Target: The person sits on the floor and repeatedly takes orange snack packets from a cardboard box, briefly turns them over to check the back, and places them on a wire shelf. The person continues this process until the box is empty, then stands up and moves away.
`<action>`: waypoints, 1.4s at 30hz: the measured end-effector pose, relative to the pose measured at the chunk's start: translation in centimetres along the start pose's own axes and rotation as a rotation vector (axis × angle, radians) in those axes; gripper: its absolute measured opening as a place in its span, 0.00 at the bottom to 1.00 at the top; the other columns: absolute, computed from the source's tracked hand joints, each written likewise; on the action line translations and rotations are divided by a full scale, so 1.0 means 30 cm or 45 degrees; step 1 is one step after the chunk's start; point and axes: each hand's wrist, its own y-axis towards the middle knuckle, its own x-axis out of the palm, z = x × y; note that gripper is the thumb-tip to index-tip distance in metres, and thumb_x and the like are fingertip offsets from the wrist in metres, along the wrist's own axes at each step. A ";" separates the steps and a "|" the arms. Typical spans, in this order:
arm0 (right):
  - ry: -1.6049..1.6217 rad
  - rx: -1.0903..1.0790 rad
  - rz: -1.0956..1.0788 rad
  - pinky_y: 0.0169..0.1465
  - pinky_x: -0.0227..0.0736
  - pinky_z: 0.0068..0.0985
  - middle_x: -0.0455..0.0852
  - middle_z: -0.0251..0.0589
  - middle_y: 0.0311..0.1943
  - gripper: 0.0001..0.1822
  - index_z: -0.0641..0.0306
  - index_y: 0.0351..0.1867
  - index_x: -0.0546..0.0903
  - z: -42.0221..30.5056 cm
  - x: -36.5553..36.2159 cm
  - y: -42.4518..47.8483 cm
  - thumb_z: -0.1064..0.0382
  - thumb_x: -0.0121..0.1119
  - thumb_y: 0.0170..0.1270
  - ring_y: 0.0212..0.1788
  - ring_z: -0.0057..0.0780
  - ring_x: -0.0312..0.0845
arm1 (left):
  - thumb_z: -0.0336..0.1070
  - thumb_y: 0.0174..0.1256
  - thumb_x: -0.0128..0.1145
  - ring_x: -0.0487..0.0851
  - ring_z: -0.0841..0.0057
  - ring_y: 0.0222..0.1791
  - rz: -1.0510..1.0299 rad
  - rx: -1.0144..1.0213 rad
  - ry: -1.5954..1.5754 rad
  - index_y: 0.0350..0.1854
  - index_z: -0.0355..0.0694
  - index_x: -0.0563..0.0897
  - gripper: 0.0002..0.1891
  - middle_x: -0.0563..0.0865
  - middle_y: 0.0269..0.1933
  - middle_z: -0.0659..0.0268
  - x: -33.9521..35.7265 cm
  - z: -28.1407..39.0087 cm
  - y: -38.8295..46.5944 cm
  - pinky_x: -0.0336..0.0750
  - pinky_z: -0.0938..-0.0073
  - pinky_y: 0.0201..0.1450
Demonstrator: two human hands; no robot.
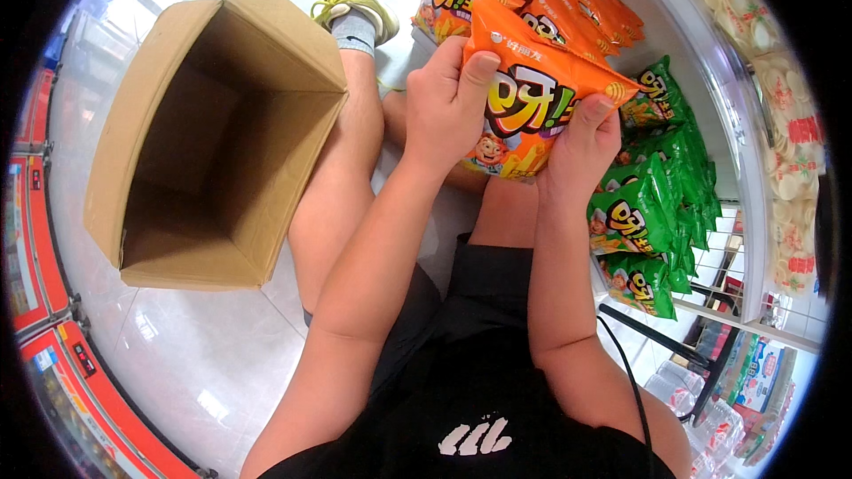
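Observation:
Between my two hands is an orange snack bag with large printed lettering and a cartoon figure, its front turned up toward me. My left hand grips its left edge, the thumb lying over the front. On the right side, my right hand pinches the other edge near the upper corner. Just beyond the held bag, more orange snack bags stand packed in rows on a low shelf. Green snack bags are stacked to the right of my right hand.
An open cardboard box containing nothing visible stands on the tiled floor beside my left leg. Red-framed cabinets line the left side. At right are a shelf edge, packaged goods above it and clear plastic bottles below.

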 end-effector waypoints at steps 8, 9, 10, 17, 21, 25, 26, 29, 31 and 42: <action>-0.058 -0.038 0.003 0.54 0.73 0.22 0.85 0.37 0.48 0.24 0.71 0.52 0.78 0.001 -0.003 0.003 0.48 0.61 0.71 0.47 0.21 0.78 | 0.51 0.74 0.55 0.79 0.80 0.25 0.023 0.064 0.133 0.37 0.32 0.78 0.21 0.82 0.24 0.56 0.006 0.006 -0.005 0.73 0.71 0.29; -0.057 -0.034 0.004 0.53 0.73 0.22 0.85 0.37 0.48 0.24 0.72 0.52 0.78 -0.002 -0.002 0.003 0.49 0.61 0.71 0.47 0.21 0.78 | 0.51 0.74 0.55 0.79 0.80 0.25 0.026 0.066 0.139 0.37 0.32 0.78 0.21 0.82 0.24 0.56 0.007 0.009 -0.005 0.73 0.71 0.28; -0.057 -0.029 0.004 0.53 0.73 0.22 0.85 0.37 0.48 0.24 0.72 0.52 0.78 -0.004 -0.002 0.002 0.49 0.61 0.71 0.47 0.21 0.78 | 0.50 0.75 0.55 0.79 0.80 0.25 0.028 0.068 0.145 0.37 0.32 0.78 0.21 0.82 0.24 0.56 0.009 0.012 -0.005 0.73 0.71 0.28; -0.161 -0.033 0.026 0.51 0.75 0.22 0.85 0.38 0.46 0.23 0.72 0.50 0.78 0.002 0.000 0.004 0.50 0.59 0.72 0.45 0.20 0.78 | 0.49 0.74 0.56 0.81 0.81 0.27 -0.011 0.010 0.060 0.39 0.32 0.79 0.20 0.84 0.25 0.59 0.005 -0.032 -0.004 0.75 0.73 0.31; -0.236 0.004 0.068 0.47 0.76 0.21 0.86 0.37 0.43 0.22 0.70 0.48 0.79 0.002 -0.004 0.005 0.49 0.58 0.73 0.42 0.18 0.79 | 0.47 0.71 0.60 0.82 0.82 0.36 -0.091 -0.220 -0.254 0.47 0.32 0.79 0.19 0.86 0.36 0.65 0.004 0.004 0.008 0.78 0.77 0.40; -0.372 -0.102 -0.034 0.48 0.76 0.20 0.86 0.37 0.44 0.22 0.70 0.50 0.79 0.011 -0.011 -0.008 0.49 0.58 0.73 0.43 0.18 0.79 | 0.42 0.65 0.67 0.82 0.82 0.42 -0.186 -0.295 -0.419 0.53 0.33 0.77 0.22 0.86 0.45 0.66 -0.003 0.039 0.016 0.79 0.78 0.45; -0.348 -0.086 -0.041 0.48 0.76 0.21 0.85 0.37 0.45 0.22 0.70 0.50 0.79 0.015 -0.013 -0.013 0.49 0.59 0.73 0.43 0.18 0.79 | 0.40 0.64 0.68 0.82 0.82 0.43 -0.222 -0.295 -0.367 0.54 0.33 0.77 0.22 0.86 0.46 0.66 -0.006 0.043 0.014 0.79 0.78 0.46; -0.283 -0.031 -0.058 0.49 0.76 0.21 0.85 0.38 0.46 0.23 0.71 0.52 0.78 0.023 -0.010 -0.026 0.49 0.59 0.72 0.44 0.19 0.80 | 0.38 0.60 0.72 0.82 0.84 0.42 -0.216 -0.351 -0.319 0.53 0.33 0.78 0.23 0.86 0.45 0.67 -0.014 0.038 0.012 0.79 0.80 0.45; -0.262 0.013 -0.059 0.50 0.76 0.22 0.85 0.38 0.47 0.23 0.71 0.52 0.78 0.021 -0.010 -0.026 0.49 0.60 0.72 0.45 0.20 0.80 | 0.37 0.61 0.72 0.82 0.85 0.42 -0.199 -0.386 -0.368 0.53 0.33 0.79 0.22 0.86 0.44 0.68 -0.010 0.039 0.009 0.79 0.80 0.45; -0.147 0.035 -0.107 0.52 0.77 0.24 0.84 0.40 0.50 0.22 0.71 0.54 0.76 0.038 -0.011 -0.023 0.52 0.57 0.74 0.47 0.22 0.81 | 0.34 0.62 0.70 0.81 0.86 0.41 -0.148 -0.358 -0.449 0.50 0.33 0.82 0.17 0.87 0.44 0.69 0.001 0.025 0.004 0.78 0.81 0.45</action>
